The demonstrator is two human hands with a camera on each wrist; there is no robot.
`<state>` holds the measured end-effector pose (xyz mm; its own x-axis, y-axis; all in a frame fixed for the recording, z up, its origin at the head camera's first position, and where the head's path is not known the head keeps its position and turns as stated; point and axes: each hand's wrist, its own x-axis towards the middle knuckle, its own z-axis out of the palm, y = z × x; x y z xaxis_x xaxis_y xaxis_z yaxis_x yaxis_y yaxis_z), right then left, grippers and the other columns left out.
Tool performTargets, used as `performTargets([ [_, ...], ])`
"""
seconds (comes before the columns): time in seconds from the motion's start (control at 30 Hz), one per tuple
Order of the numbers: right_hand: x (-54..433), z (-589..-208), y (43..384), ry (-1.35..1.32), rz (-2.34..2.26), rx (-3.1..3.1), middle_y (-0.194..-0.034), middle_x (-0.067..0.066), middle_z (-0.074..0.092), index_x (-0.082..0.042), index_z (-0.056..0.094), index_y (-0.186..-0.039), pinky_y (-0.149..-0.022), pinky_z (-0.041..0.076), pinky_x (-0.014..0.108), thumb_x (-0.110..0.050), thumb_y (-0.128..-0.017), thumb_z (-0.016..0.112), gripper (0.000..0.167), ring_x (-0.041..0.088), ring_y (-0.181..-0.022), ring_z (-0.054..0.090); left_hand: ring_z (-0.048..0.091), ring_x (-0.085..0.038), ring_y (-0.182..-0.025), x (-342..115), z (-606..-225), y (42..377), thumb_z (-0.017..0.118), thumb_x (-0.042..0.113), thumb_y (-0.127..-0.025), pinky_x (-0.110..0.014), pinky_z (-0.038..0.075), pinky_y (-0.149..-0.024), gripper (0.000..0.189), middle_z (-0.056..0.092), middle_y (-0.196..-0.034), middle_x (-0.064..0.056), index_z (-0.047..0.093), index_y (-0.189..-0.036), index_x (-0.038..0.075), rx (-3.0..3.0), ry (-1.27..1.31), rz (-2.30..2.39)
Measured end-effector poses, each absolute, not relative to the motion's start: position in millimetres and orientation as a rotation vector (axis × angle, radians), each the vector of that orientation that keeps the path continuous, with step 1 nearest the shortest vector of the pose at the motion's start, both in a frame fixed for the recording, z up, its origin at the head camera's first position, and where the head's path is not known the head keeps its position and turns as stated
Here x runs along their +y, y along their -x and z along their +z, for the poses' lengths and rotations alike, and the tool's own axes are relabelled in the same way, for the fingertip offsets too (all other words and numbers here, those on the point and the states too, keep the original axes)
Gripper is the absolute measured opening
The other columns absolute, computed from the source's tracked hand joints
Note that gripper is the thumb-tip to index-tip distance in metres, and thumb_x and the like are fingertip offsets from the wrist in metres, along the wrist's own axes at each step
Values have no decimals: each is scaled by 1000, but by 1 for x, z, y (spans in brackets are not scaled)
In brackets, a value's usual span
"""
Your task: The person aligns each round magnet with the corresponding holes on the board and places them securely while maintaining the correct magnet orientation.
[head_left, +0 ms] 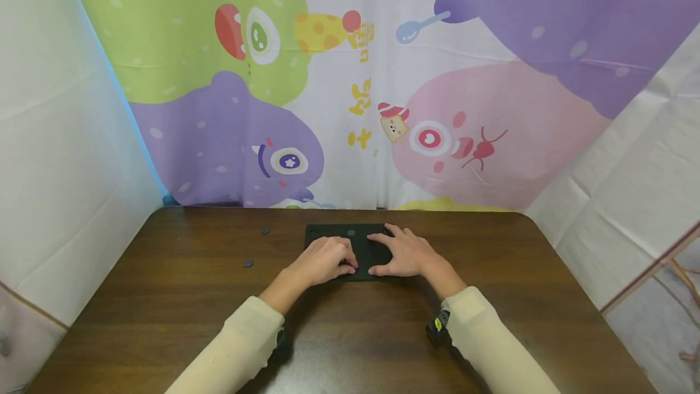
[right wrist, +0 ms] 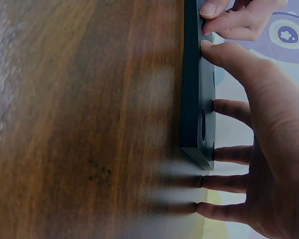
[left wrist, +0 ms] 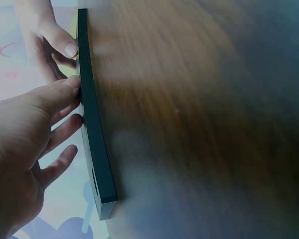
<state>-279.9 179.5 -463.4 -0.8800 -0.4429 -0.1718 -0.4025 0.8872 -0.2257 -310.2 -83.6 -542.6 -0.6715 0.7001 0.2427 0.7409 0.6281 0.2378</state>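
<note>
A flat black board (head_left: 367, 260) with round recesses lies near the table's far edge. My left hand (head_left: 327, 259) is over its left half, thumb and forefinger bent together in a pinch close on the surface. In the right wrist view a small dark piece (right wrist: 204, 22) shows between those fingertips, mostly hidden. My right hand (head_left: 407, 254) spreads over the board's right end, its thumb (right wrist: 224, 55) resting on the near side and the other fingers fairly straight towards the far corner. A grey disc (head_left: 351, 233) sits on the board's far part.
Two small dark discs, one farther back (head_left: 265, 230) and one nearer (head_left: 248, 263), lie on the brown wooden table (head_left: 350, 333) left of the board. A printed cartoon curtain (head_left: 339, 169) hangs behind the table, with white cloth (head_left: 65, 138) at the sides.
</note>
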Motion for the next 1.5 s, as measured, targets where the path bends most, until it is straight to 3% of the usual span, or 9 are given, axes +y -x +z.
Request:
performTargets([
  [0.2, 179, -462, 280, 641, -262, 2835, -184, 21, 34, -33, 49, -171, -114, 52, 77, -71, -96, 76, 88, 52, -157, 50, 77, -10, -96, -84, -532, 301, 89, 34, -99, -35, 66, -89, 7, 79, -103, 11, 91, -103, 29, -2690, 1217, -456],
  [0.57, 179, -463, 280, 644, -253, 2842, -184, 21, 34, -34, 49, -171, -114, 52, 77, -72, -96, 77, 88, 52, -157, 50, 77, -10, -98, -87, -537, 303, 89, 30, -99, -35, 66, -88, 5, 79, -105, 12, 91, -104, 31, -2648, 1260, -446],
  [0.8, 179, -464, 280, 651, -260, 2842, -184, 21, 34, -34, 50, -171, -113, 52, 77, -72, -96, 77, 88, 52, -156, 50, 79, -16, -97, -83, -491, 274, 87, 22, -101, -37, 67, -88, 5, 81, -104, 5, 91, -103, 22, -2724, 1247, -400],
  [0.97, 179, -464, 280, 660, -264, 2845, -183, 22, 35, -32, 51, -170, -113, 53, 76, -72, -96, 77, 89, 52, -156, 50, 77, -17, -94, -85, -486, 272, 86, 24, -102, -39, 67, -86, 8, 81, -102, 3, 91, -102, 18, -2685, 1278, -448],
  [1.03, 179, -464, 280, 657, -261, 2846, -183, 22, 35, -32, 51, -170, -112, 53, 76, -72, -95, 77, 89, 52, -156, 50, 76, -14, -93, -87, -494, 279, 84, 29, -104, -36, 65, -84, 13, 80, -101, 5, 91, -102, 19, -2654, 1294, -434],
  [1.23, 179, -464, 282, 643, -246, 2839, -184, 21, 34, -33, 50, -171, -113, 53, 76, -73, -95, 76, 90, 51, -156, 50, 77, -16, -93, -84, -470, 265, 87, 22, -101, -38, 66, -83, 6, 81, -101, 2, 90, -103, 18, -2721, 1228, -413],
  [1.5, 180, -464, 282, 634, -250, 2834, -184, 21, 34, -34, 50, -171, -115, 52, 77, -73, -94, 76, 90, 51, -157, 49, 78, -14, -97, -87, -466, 262, 87, 26, -101, -33, 66, -86, 7, 82, -105, 4, 91, -106, 22, -2754, 1171, -358],
])
